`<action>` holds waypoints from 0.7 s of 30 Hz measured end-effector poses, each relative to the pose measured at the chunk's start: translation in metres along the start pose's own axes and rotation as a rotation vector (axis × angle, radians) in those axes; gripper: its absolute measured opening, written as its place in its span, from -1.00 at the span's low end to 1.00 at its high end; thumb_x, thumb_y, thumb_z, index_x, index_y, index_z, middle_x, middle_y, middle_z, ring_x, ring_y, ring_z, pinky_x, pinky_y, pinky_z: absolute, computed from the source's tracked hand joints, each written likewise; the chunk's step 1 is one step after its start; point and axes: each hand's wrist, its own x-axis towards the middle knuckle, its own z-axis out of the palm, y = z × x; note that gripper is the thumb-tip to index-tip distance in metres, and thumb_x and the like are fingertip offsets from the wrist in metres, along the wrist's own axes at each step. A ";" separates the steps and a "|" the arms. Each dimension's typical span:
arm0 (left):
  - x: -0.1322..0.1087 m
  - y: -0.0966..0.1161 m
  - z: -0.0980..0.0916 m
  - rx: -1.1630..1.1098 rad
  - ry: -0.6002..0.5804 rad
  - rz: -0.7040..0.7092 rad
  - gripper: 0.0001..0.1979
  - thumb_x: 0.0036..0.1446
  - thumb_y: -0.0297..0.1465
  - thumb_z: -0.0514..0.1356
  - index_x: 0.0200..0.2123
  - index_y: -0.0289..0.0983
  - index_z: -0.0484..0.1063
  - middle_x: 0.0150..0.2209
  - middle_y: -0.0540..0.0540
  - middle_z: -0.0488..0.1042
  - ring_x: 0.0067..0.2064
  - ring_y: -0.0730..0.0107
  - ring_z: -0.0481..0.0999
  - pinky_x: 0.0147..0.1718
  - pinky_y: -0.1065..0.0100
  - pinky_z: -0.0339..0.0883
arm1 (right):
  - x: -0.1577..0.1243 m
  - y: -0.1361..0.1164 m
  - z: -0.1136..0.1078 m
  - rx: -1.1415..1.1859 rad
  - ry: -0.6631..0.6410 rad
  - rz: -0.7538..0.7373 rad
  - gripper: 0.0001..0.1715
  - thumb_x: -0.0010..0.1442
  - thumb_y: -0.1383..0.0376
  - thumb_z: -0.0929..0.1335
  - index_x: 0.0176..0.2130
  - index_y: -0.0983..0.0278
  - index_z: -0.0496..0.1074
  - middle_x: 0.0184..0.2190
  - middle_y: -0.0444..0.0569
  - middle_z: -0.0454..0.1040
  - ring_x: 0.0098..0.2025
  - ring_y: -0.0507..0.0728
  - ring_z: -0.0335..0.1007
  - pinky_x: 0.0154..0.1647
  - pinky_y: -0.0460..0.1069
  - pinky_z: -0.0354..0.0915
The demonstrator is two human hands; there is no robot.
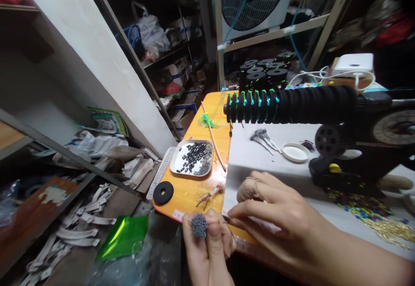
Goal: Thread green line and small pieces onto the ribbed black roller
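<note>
My left hand point(207, 243) is closed around a tight bundle of thin grey pins point(199, 225), their heads pointing up, at the near edge of the orange table point(191, 186). My right hand point(275, 210) reaches across from the right and pinches one thin pin point(227, 221) next to the bundle. Its index finger wears a wrap of beige thread point(247, 189). A small white tray of black tubes point(193, 157) lies just beyond my hands. A black round disc point(163, 192) rests at the table's left edge.
A long black rod with several spools of green line point(256, 102) juts left from a machine point(356, 147) at right. More pins point(262, 138), a white dish point(295, 152) and coloured beads point(366, 208) lie on the grey mat. Cluttered shelves point(97, 156) stand left.
</note>
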 end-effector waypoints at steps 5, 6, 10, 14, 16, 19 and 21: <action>-0.001 -0.001 -0.001 0.017 0.031 -0.069 -0.78 0.25 -0.16 0.21 -0.36 -0.15 0.38 -0.60 0.15 0.12 -0.56 0.61 0.09 -0.55 0.65 0.07 | 0.002 -0.003 -0.003 0.026 0.002 -0.018 -0.88 0.25 0.42 0.38 -0.25 0.25 0.54 -0.42 -0.04 0.40 -0.35 0.11 0.19 -0.36 0.01 0.14; -0.002 -0.002 -0.002 0.030 0.057 -0.083 -0.77 0.23 -0.15 0.24 -0.36 -0.15 0.37 -0.60 0.15 0.15 -0.56 0.61 0.11 -0.55 0.65 0.09 | 0.003 -0.003 -0.004 0.051 0.017 -0.024 -0.87 0.23 0.44 0.39 -0.23 0.25 0.54 -0.42 -0.04 0.41 -0.34 0.10 0.21 -0.36 0.00 0.16; -0.007 -0.008 -0.001 0.116 0.191 -0.131 -0.72 0.17 -0.12 0.29 -0.34 -0.16 0.34 -0.59 0.14 0.22 -0.55 0.58 0.16 -0.56 0.63 0.15 | 0.004 -0.004 -0.008 0.161 0.064 -0.029 -0.75 0.19 0.48 0.43 -0.13 0.22 0.55 -0.39 -0.05 0.42 -0.29 0.10 0.29 -0.31 -0.03 0.25; -0.007 -0.011 0.006 0.100 0.182 -0.048 -0.74 0.15 -0.14 0.32 -0.36 -0.17 0.37 -0.51 0.10 0.31 -0.53 0.57 0.25 -0.56 0.60 0.19 | 0.008 -0.012 -0.012 0.144 0.035 -0.007 -0.78 0.19 0.49 0.41 -0.18 0.24 0.55 -0.40 -0.06 0.43 -0.32 0.08 0.30 -0.34 -0.05 0.27; -0.006 -0.009 0.010 0.022 0.128 0.069 -0.77 0.16 -0.19 0.33 -0.36 -0.18 0.39 -0.34 0.07 0.41 -0.53 0.63 0.26 -0.55 0.59 0.22 | 0.008 -0.016 -0.012 0.111 0.017 -0.018 -0.82 0.22 0.50 0.37 -0.22 0.27 0.52 -0.39 -0.04 0.44 -0.33 0.09 0.30 -0.36 -0.05 0.27; -0.003 -0.006 0.013 -0.148 0.063 0.161 -0.79 0.25 -0.24 0.25 -0.38 -0.20 0.37 -0.35 0.11 0.41 -0.61 0.71 0.15 -0.60 0.63 0.14 | 0.007 -0.018 -0.009 0.039 0.012 -0.068 -0.84 0.21 0.51 0.35 -0.23 0.31 0.48 -0.36 -0.01 0.46 -0.33 0.11 0.33 -0.36 -0.02 0.30; 0.002 -0.001 0.011 -0.239 0.016 0.209 -0.79 0.29 -0.24 0.21 -0.37 -0.20 0.36 -0.51 0.14 0.29 -0.62 0.67 0.12 -0.61 0.64 0.13 | 0.005 -0.016 -0.009 -0.009 0.036 -0.105 -0.84 0.22 0.51 0.36 -0.21 0.31 0.46 -0.33 0.01 0.47 -0.31 0.11 0.37 -0.33 -0.01 0.33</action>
